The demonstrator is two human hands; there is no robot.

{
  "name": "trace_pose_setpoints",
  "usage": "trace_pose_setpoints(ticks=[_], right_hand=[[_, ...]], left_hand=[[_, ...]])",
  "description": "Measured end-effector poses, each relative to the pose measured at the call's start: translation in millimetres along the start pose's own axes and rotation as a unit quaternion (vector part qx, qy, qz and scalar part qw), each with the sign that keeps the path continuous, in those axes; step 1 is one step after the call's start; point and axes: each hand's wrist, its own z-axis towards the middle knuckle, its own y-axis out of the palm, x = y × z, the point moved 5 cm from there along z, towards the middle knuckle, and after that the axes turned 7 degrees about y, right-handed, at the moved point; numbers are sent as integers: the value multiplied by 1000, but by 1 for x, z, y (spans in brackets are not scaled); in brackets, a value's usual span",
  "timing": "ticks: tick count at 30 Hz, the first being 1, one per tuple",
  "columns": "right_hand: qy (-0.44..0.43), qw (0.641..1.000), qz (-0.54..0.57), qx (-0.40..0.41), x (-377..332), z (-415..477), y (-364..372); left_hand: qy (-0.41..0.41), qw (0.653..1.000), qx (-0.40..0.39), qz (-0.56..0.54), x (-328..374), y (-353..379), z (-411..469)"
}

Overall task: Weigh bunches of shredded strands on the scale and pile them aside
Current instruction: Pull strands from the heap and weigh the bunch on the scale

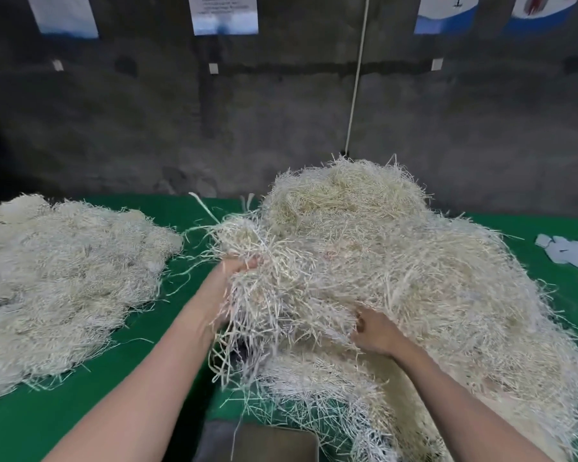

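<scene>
A big heap of pale shredded strands (397, 248) covers the right half of the green table (80, 411). A flatter pile of strands (64, 278) lies at the left. My left hand (237, 266) grips a bunch of strands (247, 295) lifted off the heap's left edge, with loose ends hanging down. My right hand (374, 331) is dug into the heap's near side, fingers curled around strands. A grey scale platform (274, 445) shows at the bottom edge, partly under stray strands.
A dark concrete wall stands behind the table with several posters and a white cord (356, 78) hanging down. Pale blue paper pieces (571, 251) lie at the table's right edge.
</scene>
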Motion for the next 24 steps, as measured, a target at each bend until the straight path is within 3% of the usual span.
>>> trace_pose_setpoints(ticks=[2, 4, 6, 7, 9, 11, 14, 16, 20, 22, 24], right_hand=[[-40, 999, 4, 22, -8, -8, -15], [-87, 985, 14, 150, -27, -24, -52], [-163, 938, 102, 289, -55, -45, -89], [-212, 917, 176, 287, -69, -51, -97], [-238, 919, 263, 174, -92, -46, -86], [-164, 973, 151, 60, -87, -24, -43], [-27, 997, 65, 10, -18, -3, 11], [15, 996, 89, 26, 20, -2, 21], [-2, 982, 182, 40, 32, -14, 5], [-65, 967, 225, 98, 11, -27, -23], [-153, 953, 186, 182, -23, -44, -54]], left_hand=[[-8, 1000, 17, -7, -3, -2, 6], [7, 1000, 10, 1, 2, 1, 8], [33, 999, 6, 12, 9, 5, 10], [41, 999, 2, 10, 11, 7, 9], [36, 999, -5, 1, 8, 8, 7], [25, 999, 3, -23, 7, 2, 5], [33, 999, -7, -35, 10, -1, 5], [30, 999, -32, -26, 4, -2, 2], [16, 999, 4, -41, 7, 6, 4], [22, 999, -12, -33, 10, 5, 6], [33, 999, -32, -18, 18, 7, 8]])
